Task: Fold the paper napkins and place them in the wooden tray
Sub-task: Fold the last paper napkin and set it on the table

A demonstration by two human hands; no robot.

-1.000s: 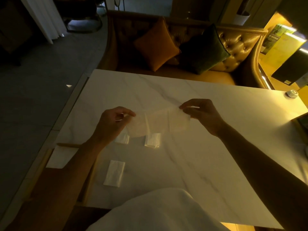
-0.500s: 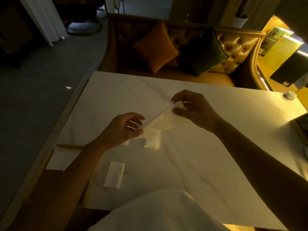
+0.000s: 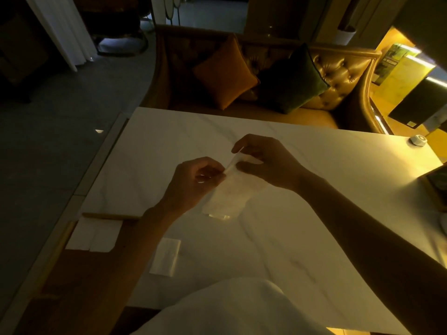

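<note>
Napkin (image 3: 229, 194) pinched between both hands, hanging above table (image 3: 314, 189)

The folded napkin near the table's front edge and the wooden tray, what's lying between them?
Only the left forearm crosses above that stretch in the head view; no object shows between napkin and tray.

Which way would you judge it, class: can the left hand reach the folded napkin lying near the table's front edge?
Probably yes: the folded napkin lies beside the left forearm, uncovered, but the left hand first must release the napkin it holds.
</note>
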